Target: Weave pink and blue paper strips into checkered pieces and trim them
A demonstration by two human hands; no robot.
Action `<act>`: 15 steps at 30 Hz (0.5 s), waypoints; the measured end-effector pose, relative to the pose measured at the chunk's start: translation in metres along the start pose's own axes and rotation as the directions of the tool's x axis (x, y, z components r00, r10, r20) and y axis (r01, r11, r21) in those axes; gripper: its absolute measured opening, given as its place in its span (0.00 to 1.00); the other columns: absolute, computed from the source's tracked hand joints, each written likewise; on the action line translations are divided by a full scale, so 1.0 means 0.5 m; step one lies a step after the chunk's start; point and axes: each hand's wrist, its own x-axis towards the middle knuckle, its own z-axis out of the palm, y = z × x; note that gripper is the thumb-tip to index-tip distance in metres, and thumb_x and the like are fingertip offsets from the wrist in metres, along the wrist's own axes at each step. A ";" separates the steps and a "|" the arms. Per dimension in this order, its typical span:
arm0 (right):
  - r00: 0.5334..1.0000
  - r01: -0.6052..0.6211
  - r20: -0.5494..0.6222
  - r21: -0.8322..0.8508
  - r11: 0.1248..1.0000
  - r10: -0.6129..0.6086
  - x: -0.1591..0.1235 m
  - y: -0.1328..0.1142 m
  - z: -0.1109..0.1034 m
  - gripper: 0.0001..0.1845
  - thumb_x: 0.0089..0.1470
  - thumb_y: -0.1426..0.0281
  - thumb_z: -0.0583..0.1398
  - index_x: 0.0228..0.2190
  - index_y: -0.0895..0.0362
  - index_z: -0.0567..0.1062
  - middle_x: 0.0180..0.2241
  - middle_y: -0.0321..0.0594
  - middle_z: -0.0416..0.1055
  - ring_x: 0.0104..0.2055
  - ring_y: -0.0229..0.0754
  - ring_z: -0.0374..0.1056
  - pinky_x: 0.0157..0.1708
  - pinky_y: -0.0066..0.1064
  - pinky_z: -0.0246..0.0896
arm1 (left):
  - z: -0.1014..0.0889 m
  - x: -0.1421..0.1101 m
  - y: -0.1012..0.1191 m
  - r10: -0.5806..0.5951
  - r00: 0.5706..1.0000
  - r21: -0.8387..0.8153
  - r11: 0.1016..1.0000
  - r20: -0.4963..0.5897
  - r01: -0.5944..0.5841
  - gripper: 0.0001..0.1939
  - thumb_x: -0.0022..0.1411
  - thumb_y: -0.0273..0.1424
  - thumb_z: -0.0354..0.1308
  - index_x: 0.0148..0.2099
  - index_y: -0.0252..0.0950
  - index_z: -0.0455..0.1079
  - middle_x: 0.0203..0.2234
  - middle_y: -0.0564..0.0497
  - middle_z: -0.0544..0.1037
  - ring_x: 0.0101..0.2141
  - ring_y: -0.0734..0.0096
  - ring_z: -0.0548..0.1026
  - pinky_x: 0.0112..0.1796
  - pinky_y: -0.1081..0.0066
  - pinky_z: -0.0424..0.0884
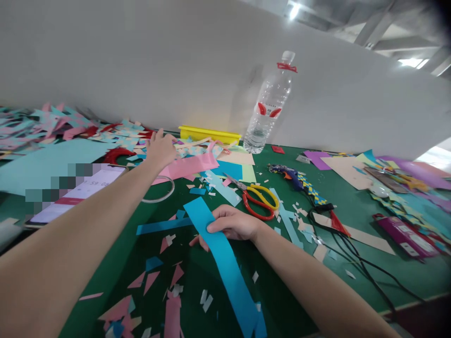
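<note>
My right hand (230, 225) grips a long blue paper strip (225, 265) that runs from the table's middle toward the near edge. My left hand (160, 149) is stretched far forward over a heap of pink and blue paper pieces (192, 164); it rests on them, and its fingers are turned away, so I cannot see whether they hold anything. Scissors (259, 199) with red and yellow handles lie just beyond my right hand. A second blue strip (164, 226) lies flat to the left of my right hand.
A clear water bottle (269, 105) and a yellow tray (209, 134) stand by the white wall. A blue glue gun (289, 174) with a black cord (352, 253), a phone (77, 192), a purple box (405, 234) and paper scraps cover the green mat (387, 272).
</note>
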 end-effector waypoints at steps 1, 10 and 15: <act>1.000 0.007 -0.010 -0.012 1.000 -0.007 0.000 0.000 0.001 0.16 0.43 0.63 0.67 0.19 0.62 0.71 0.20 0.32 0.66 0.25 0.32 0.64 0.32 0.28 0.62 | -0.005 -0.005 0.002 0.013 0.999 -0.062 0.998 -0.047 -0.016 0.15 0.58 0.23 0.50 0.46 0.34 0.71 0.62 0.40 0.56 0.62 0.44 0.50 0.58 0.45 0.47; 0.973 0.224 -0.086 0.148 0.963 -0.213 0.000 0.001 0.006 0.22 0.47 0.68 0.65 0.12 0.58 0.60 0.13 0.28 0.57 0.22 0.34 0.65 0.36 0.35 0.68 | -0.068 -0.159 0.065 -0.120 0.989 -0.590 0.806 -0.089 0.045 0.14 0.59 0.28 0.48 0.45 0.40 0.70 0.46 0.47 0.74 0.48 0.57 0.71 0.46 0.59 0.67; 0.945 0.293 -0.203 0.178 0.939 -0.256 0.000 -0.008 0.011 0.13 0.46 0.65 0.65 0.23 0.59 0.69 0.16 0.30 0.65 0.20 0.36 0.66 0.31 0.38 0.72 | -0.128 -0.317 0.103 -0.170 0.968 -0.869 0.432 0.186 0.243 0.10 0.57 0.33 0.56 0.42 0.41 0.70 0.44 0.50 0.73 0.45 0.62 0.71 0.43 0.66 0.68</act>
